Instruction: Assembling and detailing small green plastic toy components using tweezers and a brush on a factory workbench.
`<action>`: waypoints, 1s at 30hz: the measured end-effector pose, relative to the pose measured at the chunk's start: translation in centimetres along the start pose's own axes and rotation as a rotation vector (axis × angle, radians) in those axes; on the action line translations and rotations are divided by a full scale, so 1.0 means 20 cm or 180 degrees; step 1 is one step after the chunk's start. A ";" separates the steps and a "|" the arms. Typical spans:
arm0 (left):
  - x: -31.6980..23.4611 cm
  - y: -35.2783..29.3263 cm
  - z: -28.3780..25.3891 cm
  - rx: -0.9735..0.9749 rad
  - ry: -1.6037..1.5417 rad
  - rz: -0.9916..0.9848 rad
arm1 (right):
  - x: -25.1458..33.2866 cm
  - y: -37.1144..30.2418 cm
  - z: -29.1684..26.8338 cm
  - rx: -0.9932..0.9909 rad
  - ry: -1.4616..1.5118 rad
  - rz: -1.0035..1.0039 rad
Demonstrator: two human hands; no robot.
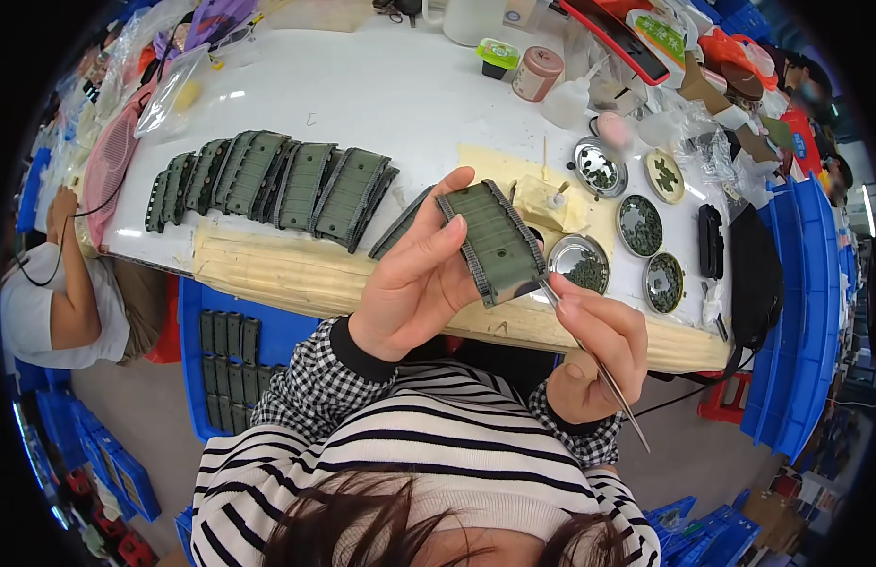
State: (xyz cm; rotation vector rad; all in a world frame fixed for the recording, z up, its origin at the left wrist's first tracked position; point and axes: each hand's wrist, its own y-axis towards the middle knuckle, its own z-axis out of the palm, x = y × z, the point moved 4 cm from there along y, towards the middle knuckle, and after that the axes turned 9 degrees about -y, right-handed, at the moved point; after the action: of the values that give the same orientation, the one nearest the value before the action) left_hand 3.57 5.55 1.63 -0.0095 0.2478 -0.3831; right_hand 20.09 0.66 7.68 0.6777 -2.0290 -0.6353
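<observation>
My left hand (pixel 410 279) holds up a dark green plastic model part (pixel 499 244), a rectangular panel with a small round hole and dark toothed strips along its long sides. Thumb and fingers grip it by the left edge, above the front of the table. Thin metal tweezers (pixel 630 416) are pinched in my right hand (pixel 599 354), and their tip meets the lower right corner of the panel. Whether the tip holds a tiny piece cannot be made out. Behind my left hand another green panel (pixel 400 223) lies partly hidden.
Similar green panels (pixel 348 194) stand in a row on the white table (pixel 381 90). Round dishes (pixel 605 257) with tiny green pieces sit at right, near a yellowish block (pixel 551 210). A blue bin (pixel 268 331) holds more parts below. A co-worker's arm (pixel 74 283) is at far left.
</observation>
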 end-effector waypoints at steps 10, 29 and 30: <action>0.00 0.02 0.00 0.0156 0.0057 -0.0046 | -0.01 0.01 0.00 0.0198 -0.0143 -0.0049; 0.01 0.01 -0.01 0.0033 0.0133 0.0017 | 0.02 0.03 -0.01 0.0377 -0.0306 -0.0199; 0.02 0.00 -0.01 0.0050 0.0098 0.0003 | 0.02 0.02 0.00 0.0366 -0.0287 -0.0209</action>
State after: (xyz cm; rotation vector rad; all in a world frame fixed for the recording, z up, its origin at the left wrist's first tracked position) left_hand 3.78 5.49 1.29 0.0121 0.2752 -0.3844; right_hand 19.88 0.74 8.16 0.7986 -2.1467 -0.6001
